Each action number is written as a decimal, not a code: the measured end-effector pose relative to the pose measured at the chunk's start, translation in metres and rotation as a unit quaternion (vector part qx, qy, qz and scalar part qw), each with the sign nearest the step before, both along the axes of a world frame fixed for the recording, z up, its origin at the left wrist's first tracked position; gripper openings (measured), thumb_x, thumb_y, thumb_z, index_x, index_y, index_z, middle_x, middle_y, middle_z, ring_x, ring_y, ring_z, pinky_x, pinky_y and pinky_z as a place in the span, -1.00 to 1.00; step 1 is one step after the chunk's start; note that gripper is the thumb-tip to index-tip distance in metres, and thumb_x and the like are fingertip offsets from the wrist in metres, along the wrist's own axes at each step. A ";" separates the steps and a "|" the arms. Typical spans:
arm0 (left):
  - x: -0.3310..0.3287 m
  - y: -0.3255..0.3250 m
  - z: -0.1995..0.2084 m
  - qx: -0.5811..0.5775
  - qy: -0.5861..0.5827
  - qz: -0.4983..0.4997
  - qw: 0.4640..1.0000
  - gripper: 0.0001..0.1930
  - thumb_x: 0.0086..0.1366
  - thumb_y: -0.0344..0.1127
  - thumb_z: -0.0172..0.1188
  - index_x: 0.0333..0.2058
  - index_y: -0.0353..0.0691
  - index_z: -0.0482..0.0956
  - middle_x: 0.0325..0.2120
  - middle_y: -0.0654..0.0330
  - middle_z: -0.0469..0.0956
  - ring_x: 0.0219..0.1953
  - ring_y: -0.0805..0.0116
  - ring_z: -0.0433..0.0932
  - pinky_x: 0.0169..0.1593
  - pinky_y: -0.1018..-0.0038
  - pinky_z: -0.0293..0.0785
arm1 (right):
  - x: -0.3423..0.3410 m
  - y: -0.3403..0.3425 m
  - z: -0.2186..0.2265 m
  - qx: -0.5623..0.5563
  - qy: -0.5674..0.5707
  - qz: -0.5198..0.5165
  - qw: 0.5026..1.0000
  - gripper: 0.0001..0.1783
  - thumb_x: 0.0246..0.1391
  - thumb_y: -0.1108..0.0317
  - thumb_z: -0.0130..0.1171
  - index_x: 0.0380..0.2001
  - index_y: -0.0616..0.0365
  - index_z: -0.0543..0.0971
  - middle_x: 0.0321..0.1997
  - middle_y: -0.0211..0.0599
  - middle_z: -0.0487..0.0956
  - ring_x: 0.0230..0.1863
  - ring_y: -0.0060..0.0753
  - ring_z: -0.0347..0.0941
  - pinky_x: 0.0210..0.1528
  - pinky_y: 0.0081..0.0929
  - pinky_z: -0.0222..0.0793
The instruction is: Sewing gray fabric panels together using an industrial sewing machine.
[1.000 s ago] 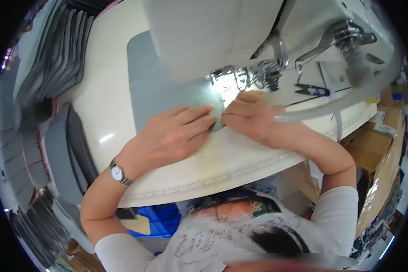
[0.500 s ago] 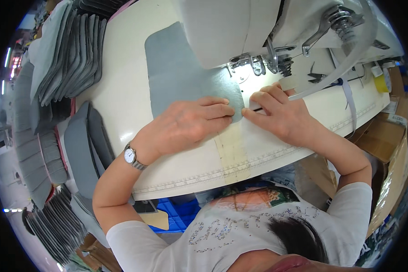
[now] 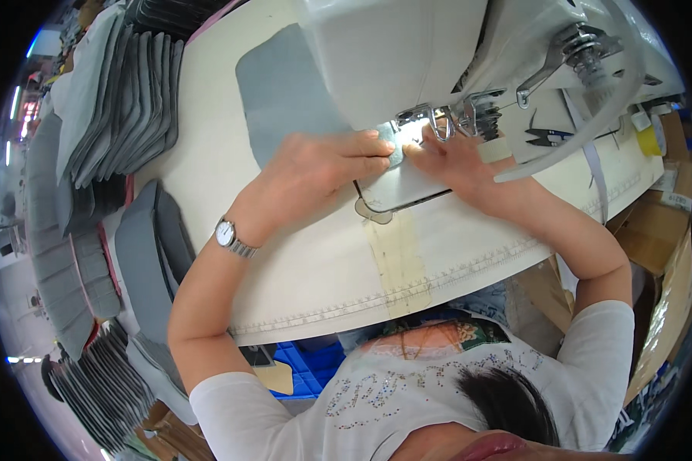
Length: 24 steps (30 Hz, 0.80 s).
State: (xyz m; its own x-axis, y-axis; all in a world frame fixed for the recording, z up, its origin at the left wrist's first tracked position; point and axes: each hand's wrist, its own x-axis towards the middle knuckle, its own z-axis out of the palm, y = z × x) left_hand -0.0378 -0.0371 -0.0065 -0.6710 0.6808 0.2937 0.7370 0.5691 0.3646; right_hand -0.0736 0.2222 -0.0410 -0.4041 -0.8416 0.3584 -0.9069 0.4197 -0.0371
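A smooth grey fabric panel (image 3: 284, 92) lies on the sewing machine's bed, its near right corner beside the lit presser foot (image 3: 440, 127). My left hand (image 3: 311, 177) is closed on that corner, index finger and thumb side by side at the edge; most of the palm covers the cloth. On the other side of the foot, my right hand (image 3: 469, 169) is slightly blurred, its fingers curled in with the thumb tip close to the panel's edge. Whatever is between those fingers is hidden. The white machine head (image 3: 400, 54) hides the panel's far right side.
Stacked grey panels (image 3: 134, 100) stand at the far left, with loose darker pieces (image 3: 142, 253) nearer me. Black-handled snips (image 3: 547, 137), a white strip (image 3: 594, 169) and yellow tape (image 3: 650, 140) lie right. A clear tube (image 3: 569, 142) curves past my right hand. Cardboard boxes (image 3: 646, 234) stand beyond.
The panel has shifted away from me, its corner now at the presser foot. Both hands have moved forward with it, baring the bed's near edge and a rounded metal tab.
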 end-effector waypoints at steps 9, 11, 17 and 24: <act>0.003 0.013 -0.005 -0.034 0.090 0.061 0.993 -0.78 0.11 -0.45 0.18 -0.23 -0.18 0.63 -0.15 0.29 0.64 -0.19 0.34 0.65 -0.36 0.46 0.56 | -0.007 0.001 -0.040 -0.003 0.049 -0.090 0.995 -0.63 0.04 0.37 0.18 -0.06 -0.29 0.60 0.06 -0.52 0.48 0.01 -0.44 0.37 0.08 -0.45 0.32; 0.008 0.019 -0.005 -0.026 0.114 0.074 0.990 -0.78 0.10 -0.46 0.18 -0.23 -0.21 0.62 -0.16 0.28 0.63 -0.16 0.34 0.65 -0.35 0.45 0.57 | -0.007 0.000 -0.035 0.016 0.131 -0.082 0.988 -0.64 0.05 0.33 0.18 -0.06 -0.33 0.59 0.03 -0.54 0.49 0.01 -0.45 0.38 0.06 -0.45 0.32; 0.026 0.041 -0.007 -0.046 0.116 0.153 0.980 -0.78 0.11 -0.48 0.15 -0.22 -0.33 0.57 -0.14 0.18 0.58 -0.07 0.25 0.62 -0.32 0.43 0.59 | 0.005 -0.001 0.012 0.047 0.031 -0.069 0.996 -0.60 0.14 0.37 0.06 0.02 -0.37 0.54 -0.16 -0.56 0.58 -0.11 -0.48 0.46 0.13 -0.30 0.26; 0.042 0.078 -0.013 -0.149 0.110 0.263 0.947 -0.67 0.13 -0.50 0.13 -0.09 -0.35 0.51 0.00 0.01 0.52 0.02 0.09 0.58 -0.21 0.41 0.61 | 0.001 0.005 0.002 0.028 0.009 -0.065 0.997 -0.60 0.09 0.46 0.03 -0.03 -0.25 0.57 -0.42 -0.51 0.60 -0.41 -0.35 0.52 0.13 -0.22 0.26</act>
